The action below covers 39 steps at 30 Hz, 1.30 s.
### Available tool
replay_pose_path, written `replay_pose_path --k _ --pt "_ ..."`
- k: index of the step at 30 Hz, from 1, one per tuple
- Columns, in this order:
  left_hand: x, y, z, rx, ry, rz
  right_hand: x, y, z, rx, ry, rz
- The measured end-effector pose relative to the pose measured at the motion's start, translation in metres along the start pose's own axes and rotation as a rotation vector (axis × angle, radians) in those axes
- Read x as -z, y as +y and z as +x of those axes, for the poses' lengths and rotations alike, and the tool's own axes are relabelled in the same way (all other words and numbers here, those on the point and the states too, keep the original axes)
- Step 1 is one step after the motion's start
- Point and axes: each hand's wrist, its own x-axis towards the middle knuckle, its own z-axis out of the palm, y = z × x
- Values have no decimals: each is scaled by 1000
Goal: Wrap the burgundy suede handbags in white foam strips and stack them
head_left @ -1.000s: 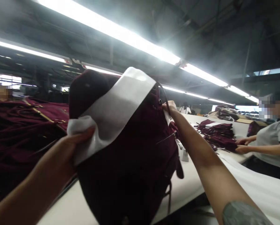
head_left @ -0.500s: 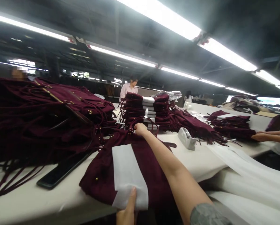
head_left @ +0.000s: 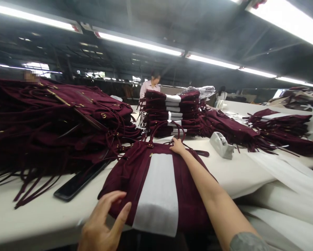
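A burgundy handbag [head_left: 135, 170] lies before me at the table's front edge, its handles arching up at the far end. Down its middle runs a strip of white paper [head_left: 158, 191], and the strip's near end hangs over the bag's front edge. My left hand [head_left: 104, 216] is open at the bag's near left corner, thumb and fingers apart with nothing between them. At the far top edge, beside the right foot of the handle, my right hand [head_left: 178, 145] grips the bag; its fingertips are partly hidden.
Loose burgundy bags [head_left: 67, 115] are heaped at left, with a black phone-like slab [head_left: 77, 183] in front. Behind stands a stack of paper-banded bags [head_left: 156, 111]. A tape dispenser [head_left: 221, 144] and white sheets [head_left: 276, 195] lie right. A person [head_left: 147, 87] stands at the back.
My left hand has let go of the paper's near end and moved left, opening. My right hand has shifted from the handle to the bag's top edge. The paper strip now lies straighter.
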Motion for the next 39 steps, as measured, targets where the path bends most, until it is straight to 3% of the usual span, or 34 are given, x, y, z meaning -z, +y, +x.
replay_pose_path --k 3,7,10,13,16,22,28,34,39 --pt "-24 30 29 -81 -289 -45 -5 -5 8 -18 -14 -17" --pt "-72 37 59 22 -608 -158 -8 -10 12 -28 43 -22" --pt "-106 26 86 121 -713 -170 -8 -12 17 0 127 -12" --pt "-130 13 115 311 -771 -249 -11 -13 26 71 180 23" --pt "-142 1 130 455 -786 -453 -19 -10 42 63 185 83" --pt "-147 -14 122 458 -681 -710 -41 2 83 -115 90 237" --pt "-140 -4 120 490 -790 -876 -49 -5 90 -115 109 340" --pt "-125 -2 119 365 -627 -762 -22 -20 67 -180 340 270" --pt "-118 -7 113 234 -647 -663 21 -41 67 -180 514 205"
